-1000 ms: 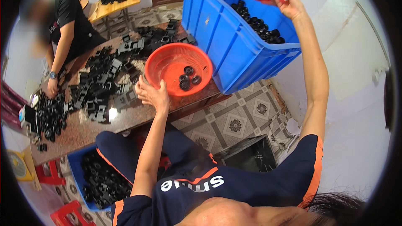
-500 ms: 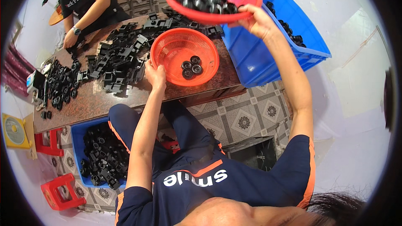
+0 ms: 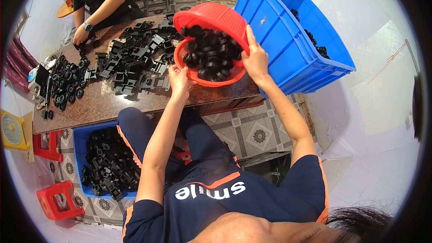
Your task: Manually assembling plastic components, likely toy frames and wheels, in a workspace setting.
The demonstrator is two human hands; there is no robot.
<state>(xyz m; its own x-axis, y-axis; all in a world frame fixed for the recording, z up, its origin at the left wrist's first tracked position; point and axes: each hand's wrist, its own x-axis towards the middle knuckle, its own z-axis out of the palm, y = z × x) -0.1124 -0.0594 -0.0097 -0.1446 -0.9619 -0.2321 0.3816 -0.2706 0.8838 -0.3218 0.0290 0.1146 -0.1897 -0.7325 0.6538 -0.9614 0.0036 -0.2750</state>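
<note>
My right hand (image 3: pixel 255 58) grips the rim of a red plastic basket (image 3: pixel 211 14), tipped over a second one. Black wheels (image 3: pixel 209 54) tumble out of it, blurred by motion, into the orange-red basket (image 3: pixel 228 80) on the stone-topped table. That lower basket's near left rim is in the grasp of my left hand (image 3: pixel 179 81), fingers closed round it. Left of the baskets lies a pile of black plastic frame-like parts (image 3: pixel 135 54). The wheels hide the lower basket's inside.
A tall blue crate (image 3: pixel 288 40) with some wheels stands right of the table (image 3: pixel 99 112). Black wheels (image 3: pixel 69 81) lie at the table's left end. Across it, a person (image 3: pixel 105 0) handles small black parts. A blue bin (image 3: pixel 81 128) and red stools (image 3: pixel 58 200) stand lower left.
My right hand has brought the full red basket left and down and tilted it over the lower basket. Wheels now pour from it. My left hand stays on the lower rim.
</note>
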